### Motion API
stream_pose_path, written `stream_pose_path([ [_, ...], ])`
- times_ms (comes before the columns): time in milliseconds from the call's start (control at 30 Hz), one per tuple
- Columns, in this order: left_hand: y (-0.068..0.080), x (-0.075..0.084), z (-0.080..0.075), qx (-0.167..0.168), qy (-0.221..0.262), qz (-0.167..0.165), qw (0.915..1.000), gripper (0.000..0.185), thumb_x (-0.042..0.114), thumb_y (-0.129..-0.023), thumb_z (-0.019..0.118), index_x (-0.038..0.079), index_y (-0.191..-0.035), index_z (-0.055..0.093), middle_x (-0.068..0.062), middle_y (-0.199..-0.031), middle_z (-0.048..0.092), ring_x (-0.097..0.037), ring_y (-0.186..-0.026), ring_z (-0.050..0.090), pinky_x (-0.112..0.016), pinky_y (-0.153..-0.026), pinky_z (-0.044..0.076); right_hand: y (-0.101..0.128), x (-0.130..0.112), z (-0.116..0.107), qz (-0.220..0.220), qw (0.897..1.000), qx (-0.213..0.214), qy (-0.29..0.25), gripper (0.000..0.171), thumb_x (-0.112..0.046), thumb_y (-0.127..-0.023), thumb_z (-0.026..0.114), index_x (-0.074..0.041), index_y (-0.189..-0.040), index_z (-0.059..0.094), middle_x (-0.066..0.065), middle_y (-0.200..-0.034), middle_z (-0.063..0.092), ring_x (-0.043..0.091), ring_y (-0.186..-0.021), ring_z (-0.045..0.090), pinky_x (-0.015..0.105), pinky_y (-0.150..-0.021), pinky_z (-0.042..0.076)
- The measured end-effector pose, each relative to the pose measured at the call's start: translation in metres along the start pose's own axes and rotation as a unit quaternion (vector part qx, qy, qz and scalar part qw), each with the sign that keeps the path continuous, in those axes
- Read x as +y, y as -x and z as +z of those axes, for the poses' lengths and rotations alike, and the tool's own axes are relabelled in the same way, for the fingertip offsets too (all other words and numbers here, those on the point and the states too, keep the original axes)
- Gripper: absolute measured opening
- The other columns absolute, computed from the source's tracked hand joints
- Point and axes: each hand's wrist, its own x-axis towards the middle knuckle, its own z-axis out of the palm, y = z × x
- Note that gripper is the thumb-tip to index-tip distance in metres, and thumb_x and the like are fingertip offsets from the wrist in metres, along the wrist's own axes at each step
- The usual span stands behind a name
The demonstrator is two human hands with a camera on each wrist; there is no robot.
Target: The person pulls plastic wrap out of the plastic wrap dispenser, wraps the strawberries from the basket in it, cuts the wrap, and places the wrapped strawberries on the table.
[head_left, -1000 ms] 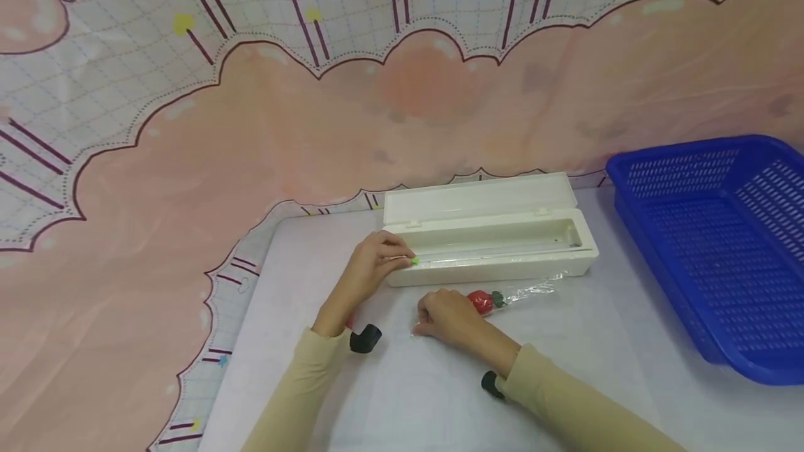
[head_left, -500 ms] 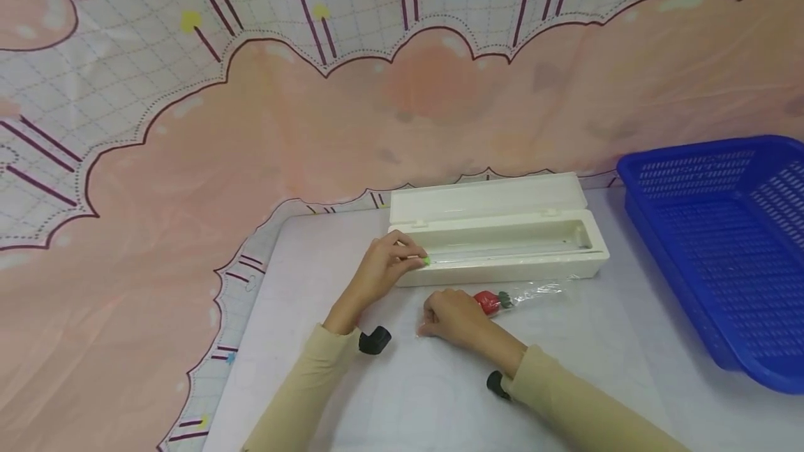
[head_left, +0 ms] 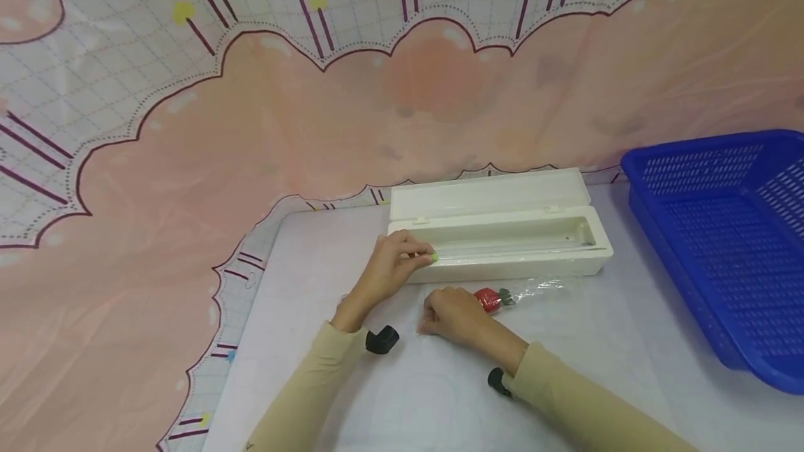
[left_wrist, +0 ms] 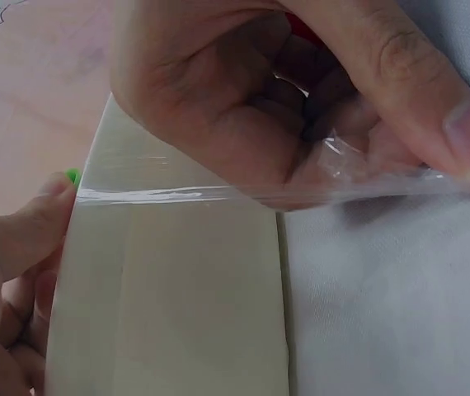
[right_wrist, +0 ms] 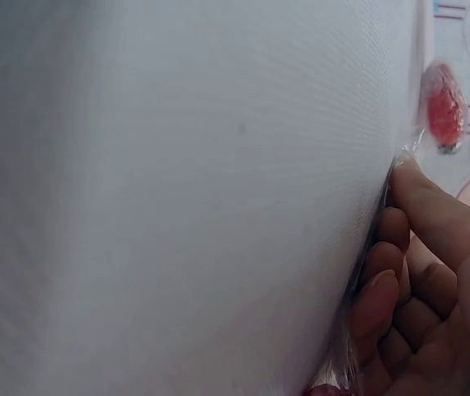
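A long white plastic-wrap dispenser (head_left: 502, 272) stands on the table with its lid raised. At the left part of its front wall, my left hand (head_left: 394, 262) pinches a small green slide cutter (head_left: 434, 257), also seen in the left wrist view. Just in front of the box, my right hand (head_left: 453, 314) holds plastic wrap (left_wrist: 194, 195) between thumb and curled fingers. In the left wrist view this wrap is stretched from the box's edge to the right hand. A red strawberry-like fruit (head_left: 488, 300) with green leaves lies in film beside the right hand, partly hidden by it.
A blue perforated basket (head_left: 703, 264) stands at the right side of the white-covered table (head_left: 301, 257). In the right wrist view, another film-wrapped red item (right_wrist: 445, 111) lies beyond my fingers. A patterned cloth (head_left: 301, 138) hangs behind the table.
My left hand has slid a little to the right along the box with the green slide cutter. The right hand keeps its hold in nearly the same spot. The head view has shifted slightly.
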Motion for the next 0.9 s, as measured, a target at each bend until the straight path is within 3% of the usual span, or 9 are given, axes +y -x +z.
stream_pose_path([
  [167, -0.005, 0.004, 0.007, 0.002, -0.001, -0.003, 1.0000, 0.010, 0.014, -0.085, 0.076, 0.009, -0.094, 0.079, 0.001, -0.083, 0.065, -0.012, -0.080, 0.056, -0.036, -0.087, 0.025, 0.000, 0.003, -0.001, -0.005, 1.000, 0.002, 0.006, 0.029, -0.024, -0.077, 0.085, -0.016, -0.063, 0.061, -0.009, -0.057, 0.050, 0.007, -0.057, 0.045, 0.025, -0.053, 0.036],
  [300, -0.016, 0.012, 0.020, -0.013, -0.006, 0.020, 0.9997, 0.010, 0.014, -0.086, 0.076, 0.008, -0.093, 0.080, 0.000, -0.083, 0.067, -0.011, -0.080, 0.058, -0.027, -0.079, 0.040, 0.001, 0.005, 0.000, -0.012, 1.000, 0.003, 0.013, 0.027, -0.022, -0.078, 0.084, -0.015, -0.065, 0.062, -0.009, -0.057, 0.048, 0.007, -0.058, 0.044, 0.025, -0.055, 0.037],
  [367, -0.024, 0.017, 0.027, -0.031, -0.011, 0.033, 0.9989, 0.010, 0.016, -0.088, 0.076, 0.010, -0.094, 0.079, 0.001, -0.083, 0.067, -0.010, -0.079, 0.058, -0.025, -0.071, 0.044, 0.000, 0.005, 0.001, -0.026, 0.999, 0.009, 0.020, 0.023, -0.016, -0.078, 0.081, -0.015, -0.065, 0.062, -0.009, -0.058, 0.048, 0.007, -0.059, 0.043, 0.026, -0.056, 0.036],
  [533, -0.044, 0.031, 0.037, -0.076, -0.041, 0.037, 0.9955, 0.011, 0.021, -0.088, 0.075, 0.015, -0.096, 0.080, 0.004, -0.084, 0.071, -0.006, -0.076, 0.056, -0.027, -0.077, 0.042, -0.001, 0.003, 0.003, -0.048, 0.998, 0.027, 0.040, 0.018, -0.002, -0.072, 0.075, -0.013, -0.066, 0.062, -0.006, -0.061, 0.053, 0.013, -0.061, 0.048, 0.028, -0.057, 0.038],
  [767, -0.069, 0.048, 0.038, -0.174, -0.062, 0.036, 0.9822, 0.013, 0.020, -0.091, 0.073, 0.012, -0.100, 0.079, 0.003, -0.089, 0.071, -0.007, -0.078, 0.057, -0.018, -0.068, 0.045, 0.000, 0.002, 0.002, -0.034, 0.999, 0.029, 0.008, 0.021, -0.024, -0.076, 0.081, -0.012, -0.073, 0.065, -0.003, -0.068, 0.063, 0.022, -0.069, 0.061, 0.031, -0.062, 0.047],
  [900, -0.079, 0.054, 0.043, -0.205, -0.064, 0.043, 0.9757, 0.013, 0.017, -0.091, 0.073, 0.009, -0.099, 0.078, -0.001, -0.088, 0.071, -0.009, -0.077, 0.055, -0.017, -0.067, 0.044, 0.002, 0.006, 0.002, -0.015, 0.999, 0.028, -0.007, 0.025, -0.031, -0.078, 0.081, -0.012, -0.074, 0.064, -0.003, -0.069, 0.061, 0.024, -0.072, 0.062, 0.033, -0.067, 0.049],
])
